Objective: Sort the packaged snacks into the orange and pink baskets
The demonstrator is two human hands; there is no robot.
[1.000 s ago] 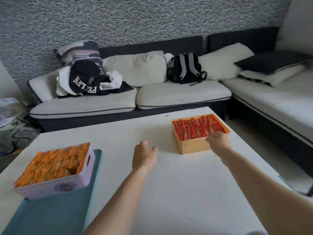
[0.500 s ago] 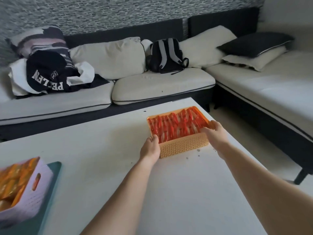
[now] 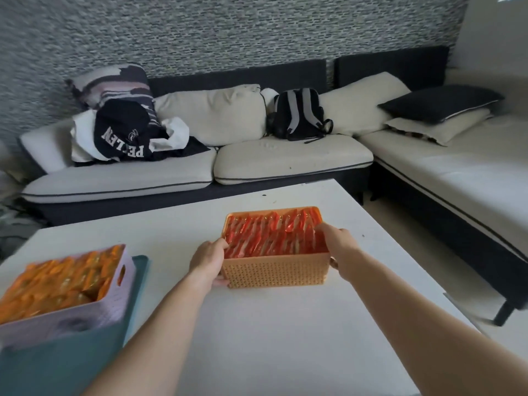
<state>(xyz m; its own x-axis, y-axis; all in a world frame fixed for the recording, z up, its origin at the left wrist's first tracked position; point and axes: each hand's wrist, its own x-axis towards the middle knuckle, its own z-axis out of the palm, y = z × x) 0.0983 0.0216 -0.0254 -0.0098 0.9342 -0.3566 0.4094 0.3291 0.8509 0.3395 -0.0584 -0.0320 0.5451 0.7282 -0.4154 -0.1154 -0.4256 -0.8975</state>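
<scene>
While being clasped, orange basket point(image 3: 275, 271): holding red snacks point(image 3: 274, 237)
Left grip point(image 3: 208, 260), right grip point(image 3: 340, 250): gripping its side walls
Pink basket point(image 3: 120, 295): sitting left of it, holding orange snacks point(image 3: 57, 278)
Progress: seemingly finishing, none loose

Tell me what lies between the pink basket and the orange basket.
Head view: the teal tray under the pink basket, bare white table, then the left hand gripping the orange basket.

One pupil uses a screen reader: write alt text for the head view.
The left hand and right hand grip the ends of an orange basket full of red snack packets on a white table. To the left, a pink basket of orange packets sits on a teal mat; a sofa stands behind.
</scene>
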